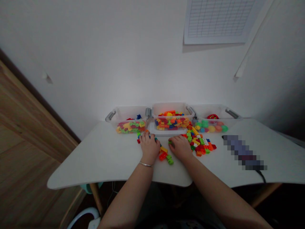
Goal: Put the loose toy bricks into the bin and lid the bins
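Observation:
My left hand (149,147) rests knuckles-up on the white table (100,156), fingers curled over small bricks near a blue and green one (138,136); what it grips is hidden. My right hand (180,147) lies beside it, fingers bent down onto a green brick (170,142) at its fingertips. Between the hands lie an orange brick (163,156), a yellow brick (164,149) and a green brick (170,160). A heap of loose coloured bricks (199,143) spreads just right of the right hand.
Three clear plastic bins stand along the wall: the left bin (124,116) with few bricks, the middle bin (171,109) full of bricks, the right bin (214,111) with round coloured pieces. A blurred dark object (243,152) with a cable lies at the right. A wooden panel (23,127) stands left.

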Demonstrator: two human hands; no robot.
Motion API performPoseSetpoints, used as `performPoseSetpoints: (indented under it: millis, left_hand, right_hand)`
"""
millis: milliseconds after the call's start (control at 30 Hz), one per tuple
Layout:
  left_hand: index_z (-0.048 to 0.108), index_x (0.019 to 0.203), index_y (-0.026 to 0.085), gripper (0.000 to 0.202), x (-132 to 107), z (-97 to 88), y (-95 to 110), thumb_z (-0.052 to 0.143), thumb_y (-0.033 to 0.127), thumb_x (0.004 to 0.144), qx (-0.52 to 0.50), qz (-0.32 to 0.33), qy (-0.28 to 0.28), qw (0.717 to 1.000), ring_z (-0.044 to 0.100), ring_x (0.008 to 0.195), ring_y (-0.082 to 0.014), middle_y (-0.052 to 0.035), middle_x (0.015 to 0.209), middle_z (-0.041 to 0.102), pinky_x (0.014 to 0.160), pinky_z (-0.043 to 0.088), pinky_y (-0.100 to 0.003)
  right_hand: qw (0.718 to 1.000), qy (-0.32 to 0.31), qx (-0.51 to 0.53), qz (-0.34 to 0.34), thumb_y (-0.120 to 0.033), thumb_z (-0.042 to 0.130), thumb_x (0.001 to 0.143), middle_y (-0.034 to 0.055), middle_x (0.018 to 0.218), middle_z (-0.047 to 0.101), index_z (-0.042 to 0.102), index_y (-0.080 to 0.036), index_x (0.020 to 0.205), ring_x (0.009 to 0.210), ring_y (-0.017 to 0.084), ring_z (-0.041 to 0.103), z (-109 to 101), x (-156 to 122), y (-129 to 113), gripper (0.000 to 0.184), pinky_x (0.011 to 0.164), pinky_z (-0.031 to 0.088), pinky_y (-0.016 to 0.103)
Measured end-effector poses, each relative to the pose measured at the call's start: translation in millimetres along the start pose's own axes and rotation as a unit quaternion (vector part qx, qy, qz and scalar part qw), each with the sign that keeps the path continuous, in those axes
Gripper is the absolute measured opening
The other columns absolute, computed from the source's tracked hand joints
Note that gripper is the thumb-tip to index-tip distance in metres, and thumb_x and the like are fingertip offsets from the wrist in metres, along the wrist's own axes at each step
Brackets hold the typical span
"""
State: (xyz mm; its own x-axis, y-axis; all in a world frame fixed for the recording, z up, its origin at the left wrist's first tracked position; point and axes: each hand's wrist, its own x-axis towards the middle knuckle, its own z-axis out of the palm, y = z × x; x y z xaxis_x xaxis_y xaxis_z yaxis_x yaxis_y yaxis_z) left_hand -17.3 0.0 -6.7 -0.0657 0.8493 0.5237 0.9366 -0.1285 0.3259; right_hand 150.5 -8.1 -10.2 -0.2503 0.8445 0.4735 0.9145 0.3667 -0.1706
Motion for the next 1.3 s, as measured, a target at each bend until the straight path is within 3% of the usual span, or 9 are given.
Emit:
performPoseSetpoints:
  millis: [233, 433, 600, 733, 867, 1033, 1300]
  left_hand:
    - [0.066, 0.098, 0.016, 0.023, 0.7, 5.8, -3.2, 0.055, 0.024, 0.078, 0.019, 0.02, -0.019, 0.999, 0.049, 0.11, -0.0306, -0.0138, 0.11, 0.059, 0.102, 0.035, -0.047]
    - [0.068, 0.095, 0.016, 0.023, 2.1, 7.3, -4.6, 0.054, 0.025, 0.08, 0.031, 0.017, -0.032, 0.999, 0.048, 0.111, -0.0297, -0.0135, 0.109, 0.059, 0.105, 0.032, -0.044]
    - [0.065, 0.103, 0.015, 0.027, 3.1, 8.9, -5.9, 0.053, 0.025, 0.08, 0.016, 0.01, -0.053, 0.998, 0.05, 0.109, -0.0277, -0.0121, 0.107, 0.062, 0.105, 0.031, -0.043]
    - [0.061, 0.109, 0.012, 0.032, 3.5, 8.2, -6.1, 0.051, 0.024, 0.081, 0.0, 0.0, -0.066, 0.998, 0.052, 0.108, -0.0261, -0.0129, 0.11, 0.062, 0.105, 0.03, -0.042]
    - [0.061, 0.109, 0.013, 0.032, 4.1, 7.7, -6.2, 0.05, 0.024, 0.081, -0.002, 0.0, -0.068, 0.998, 0.052, 0.11, -0.0263, -0.0128, 0.111, 0.063, 0.106, 0.028, -0.042]
    - [0.063, 0.107, 0.015, 0.03, 5.2, 6.8, -6.8, 0.051, 0.024, 0.081, -0.002, 0.007, -0.075, 0.997, 0.052, 0.11, -0.0268, -0.0118, 0.109, 0.063, 0.105, 0.028, -0.043]
    - [0.065, 0.104, 0.019, 0.026, 6.1, 6.6, -6.8, 0.051, 0.024, 0.082, -0.006, 0.011, -0.093, 0.996, 0.053, 0.109, -0.0259, -0.0091, 0.107, 0.065, 0.11, 0.023, -0.044]
  right_hand:
    - [0.999, 0.011, 0.039, -0.003, -0.023, 0.057, 0.081, 0.0076, 0.098, 0.069, 0.066, -0.02, 0.102, 0.096, 0.025, 0.058, 2.7, -1.2, 0.6, 0.023, 0.086, 0.043, 0.039]
    - [0.978, 0.135, 0.159, -0.006, -0.026, 0.054, 0.083, 0.0084, 0.097, 0.068, 0.064, -0.02, 0.099, 0.093, 0.023, 0.06, 0.0, 6.3, 4.3, 0.02, 0.085, 0.047, 0.038]
    - [0.941, 0.255, 0.217, 0.044, -0.032, 0.056, 0.082, 0.0083, 0.095, 0.067, 0.061, -0.02, 0.097, 0.089, 0.023, 0.059, -23.4, 27.5, 17.2, 0.02, 0.081, 0.048, 0.038]
    - [0.931, 0.299, 0.196, 0.069, -0.035, 0.057, 0.079, 0.0083, 0.092, 0.066, 0.061, -0.019, 0.092, 0.087, 0.023, 0.057, -50.6, 51.0, 32.3, 0.02, 0.083, 0.045, 0.04]
    - [0.934, 0.288, 0.158, 0.139, -0.037, 0.057, 0.077, 0.009, 0.088, 0.065, 0.062, -0.017, 0.09, 0.083, 0.024, 0.056, -65.7, 78.7, 48.8, 0.025, 0.082, 0.043, 0.04]
    - [0.941, 0.227, 0.151, 0.199, -0.036, 0.058, 0.076, 0.0104, 0.089, 0.068, 0.064, -0.016, 0.095, 0.084, 0.024, 0.059, -68.1, 109.6, 65.5, 0.028, 0.078, 0.044, 0.036]
    - [0.952, 0.136, 0.065, 0.268, -0.038, 0.059, 0.076, 0.0084, 0.095, 0.071, 0.066, -0.02, 0.097, 0.092, 0.027, 0.062, -66.3, 129.4, 74.0, 0.028, 0.081, 0.043, 0.039]
